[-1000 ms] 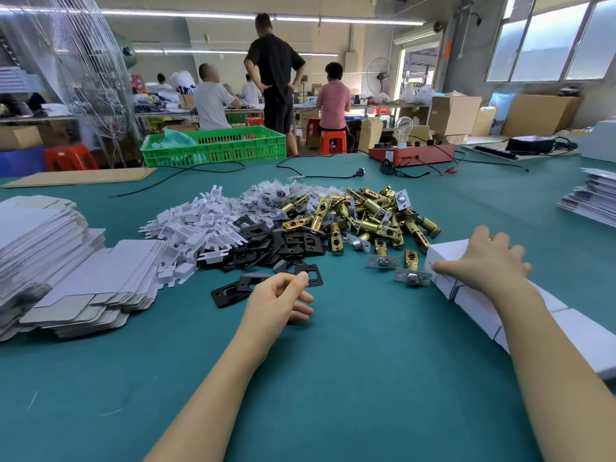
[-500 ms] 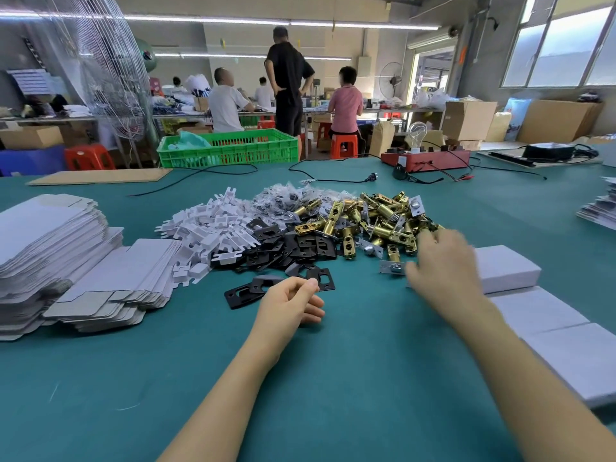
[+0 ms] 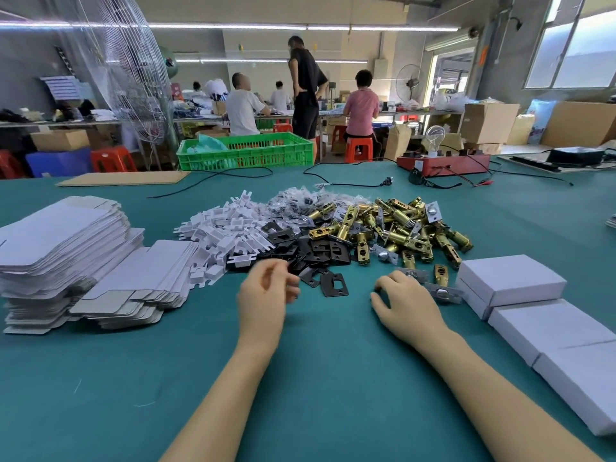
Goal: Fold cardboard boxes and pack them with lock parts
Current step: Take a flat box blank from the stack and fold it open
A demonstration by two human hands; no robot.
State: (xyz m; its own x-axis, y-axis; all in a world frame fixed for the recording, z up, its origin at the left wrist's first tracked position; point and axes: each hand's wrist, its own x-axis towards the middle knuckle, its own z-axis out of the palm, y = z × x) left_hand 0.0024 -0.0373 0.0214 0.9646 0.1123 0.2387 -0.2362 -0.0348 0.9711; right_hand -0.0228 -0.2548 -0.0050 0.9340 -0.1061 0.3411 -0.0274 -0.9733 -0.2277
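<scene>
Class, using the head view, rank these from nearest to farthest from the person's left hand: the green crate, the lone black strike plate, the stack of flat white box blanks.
From the left hand:
1. Black strike plate, just right.
2. Flat box blanks, far left.
3. Green crate, at the table's far edge.

No readable text, labels, brands or nos. anywhere. Folded white boxes (image 3: 510, 278) at 3 o'clock: blank faces. Flat box blanks (image 3: 60, 241) at 9 o'clock: unprinted. Brown cartons (image 3: 488, 123) at 1 o'clock: no legible print. Orange wall sign (image 3: 482, 55) at 1 o'clock: too blurred.
</scene>
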